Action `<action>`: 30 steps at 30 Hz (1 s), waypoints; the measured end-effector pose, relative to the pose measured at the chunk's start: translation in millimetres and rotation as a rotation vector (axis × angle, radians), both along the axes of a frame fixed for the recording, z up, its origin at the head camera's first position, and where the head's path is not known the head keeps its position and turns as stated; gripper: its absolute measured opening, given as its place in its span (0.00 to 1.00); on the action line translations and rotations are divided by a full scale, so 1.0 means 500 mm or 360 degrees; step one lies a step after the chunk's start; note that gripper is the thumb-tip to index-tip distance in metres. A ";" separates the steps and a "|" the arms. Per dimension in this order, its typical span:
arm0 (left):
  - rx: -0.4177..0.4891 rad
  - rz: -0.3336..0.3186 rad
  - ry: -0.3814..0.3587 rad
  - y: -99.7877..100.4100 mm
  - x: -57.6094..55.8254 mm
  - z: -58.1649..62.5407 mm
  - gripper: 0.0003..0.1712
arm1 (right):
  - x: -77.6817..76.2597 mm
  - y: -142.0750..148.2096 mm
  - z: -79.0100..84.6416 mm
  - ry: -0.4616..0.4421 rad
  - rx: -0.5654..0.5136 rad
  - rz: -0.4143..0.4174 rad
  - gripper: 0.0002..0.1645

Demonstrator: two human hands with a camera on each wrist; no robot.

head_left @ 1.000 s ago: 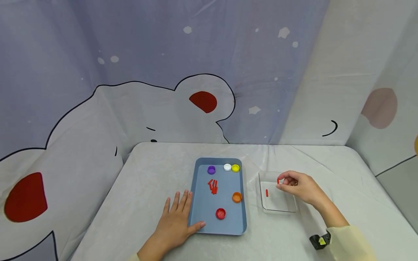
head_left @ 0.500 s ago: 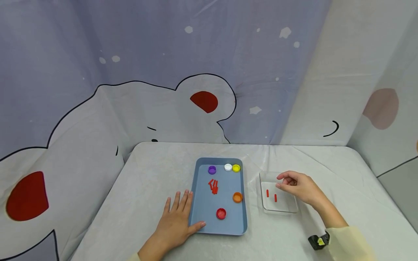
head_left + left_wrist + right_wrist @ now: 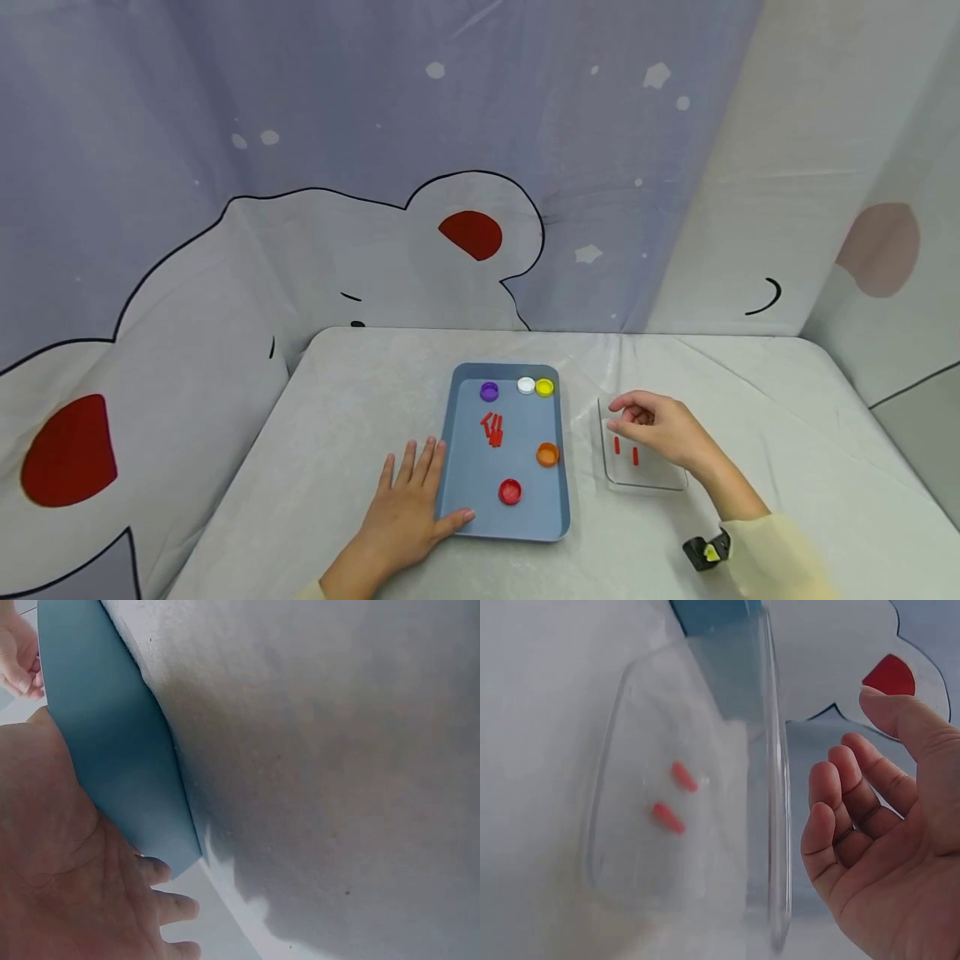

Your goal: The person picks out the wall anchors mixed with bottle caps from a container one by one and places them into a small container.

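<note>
My left hand (image 3: 401,521) lies with spread fingers along the left side of a blue-grey tray (image 3: 480,517), its thumb over the tray's near left corner. In the left wrist view, the palm (image 3: 60,855) is beside the tray's outer wall (image 3: 112,735). My right hand (image 3: 663,429) hovers over a clear plastic box (image 3: 648,487), fingers loosely bent, thumb and fingertips apart, nothing between them. Two short red sticks (image 3: 635,456) lie on the box floor. The right wrist view shows the bare fingers (image 3: 825,780) beside the box wall (image 3: 778,795).
Several red sticks (image 3: 495,435) lie in a loose cluster mid-tray. Around them sit a purple cap (image 3: 489,391), a white cap (image 3: 526,385), a yellow cap (image 3: 544,387), an orange cap (image 3: 548,454) and a red cap (image 3: 510,492). White cloth covers the table (image 3: 360,383).
My right hand let go of a red stick, which now lies beside the first in the clear box. The hand then shifted left over the box. My left hand stayed put.
</note>
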State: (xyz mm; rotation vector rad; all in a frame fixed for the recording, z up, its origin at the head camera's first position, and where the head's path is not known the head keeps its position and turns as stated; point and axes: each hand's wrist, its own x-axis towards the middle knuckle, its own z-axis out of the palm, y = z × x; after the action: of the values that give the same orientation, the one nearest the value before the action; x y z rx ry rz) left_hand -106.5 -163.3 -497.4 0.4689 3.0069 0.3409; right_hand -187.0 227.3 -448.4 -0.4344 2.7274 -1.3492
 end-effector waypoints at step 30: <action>-0.0032 0.0000 0.0010 0.001 -0.002 -0.002 0.60 | -0.018 -0.145 -0.004 0.0002 -0.0115 0.0179 0.18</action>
State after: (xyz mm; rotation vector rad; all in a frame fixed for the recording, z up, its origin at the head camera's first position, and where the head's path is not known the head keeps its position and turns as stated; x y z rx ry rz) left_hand -107.7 -162.8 -498.6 0.4688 3.0132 0.3098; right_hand -196.0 154.6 -450.5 -0.5842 2.6174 -1.4222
